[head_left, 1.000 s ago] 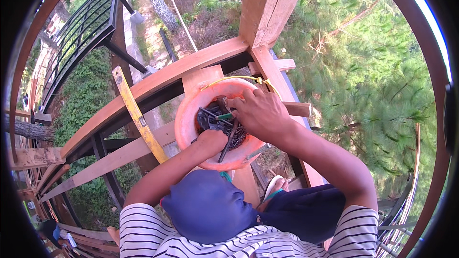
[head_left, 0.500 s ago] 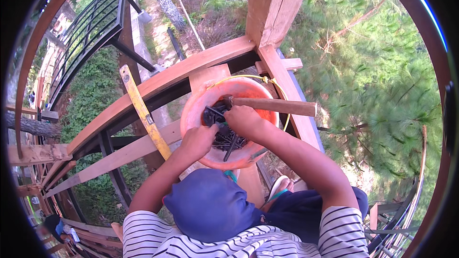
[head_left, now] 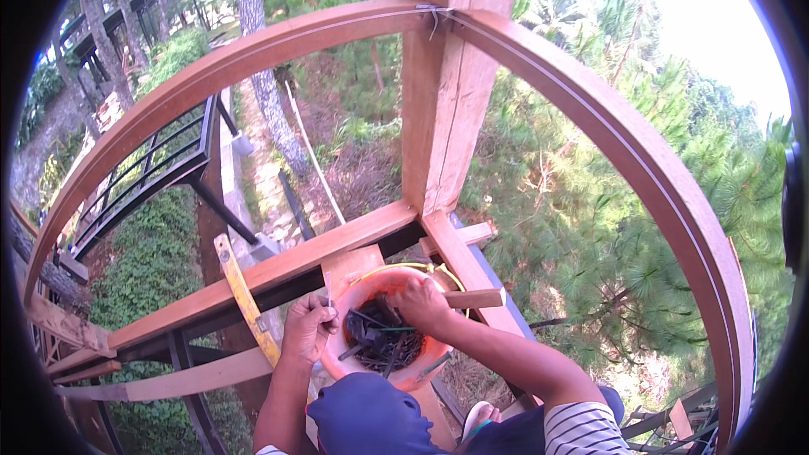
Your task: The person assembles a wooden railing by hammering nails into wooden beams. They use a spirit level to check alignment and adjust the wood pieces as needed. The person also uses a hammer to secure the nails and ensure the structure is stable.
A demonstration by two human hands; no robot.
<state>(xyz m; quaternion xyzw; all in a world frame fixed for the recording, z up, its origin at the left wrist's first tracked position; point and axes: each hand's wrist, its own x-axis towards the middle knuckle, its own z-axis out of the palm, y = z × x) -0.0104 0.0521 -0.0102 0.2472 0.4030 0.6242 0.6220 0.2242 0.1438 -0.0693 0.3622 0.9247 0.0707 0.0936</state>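
An orange bucket (head_left: 410, 382) stands in front of me on the timber frame, with many dark nails (head_left: 400, 352) and a crumpled black plastic bag (head_left: 371, 327) inside. My left hand (head_left: 308, 327) is raised at the bucket's left rim, thumb and fingers pinched on a small thin piece that looks like a nail. Over the far right part of the bucket, my right hand (head_left: 420, 307) is closed around a hammer (head_left: 476, 298) near its head. The wooden handle sticks out to the right past the rim; the hand hides the head.
A yellow spirit level (head_left: 244, 295) leans across the beam (head_left: 278, 261) at left. An upright wooden post (head_left: 442, 118) rises beyond the bucket. A curved-looking upper rail (head_left: 590, 97) with a string along it crosses ahead. Ground and greenery lie below; a black metal railing (head_left: 156, 173) is far left.
My left hand has come out of the bucket and up to its left rim with a small piece pinched. The right hand has risen onto the hammer. The view has tilted upward.
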